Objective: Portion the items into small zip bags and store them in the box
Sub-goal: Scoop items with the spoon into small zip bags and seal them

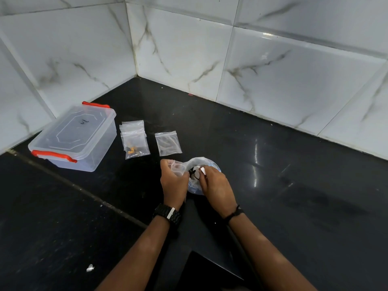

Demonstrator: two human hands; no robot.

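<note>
Zip bag held open in the left hand; right hand pinches a small white piece over a larger plastic bag on the black surface.

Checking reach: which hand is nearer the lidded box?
Left. The left hand is right of the box, across bare counter; the right hand lies farther right, beyond the left.

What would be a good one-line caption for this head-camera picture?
Left hand holds a small zip bag open while right hand brings pieces from a larger bag.
</note>
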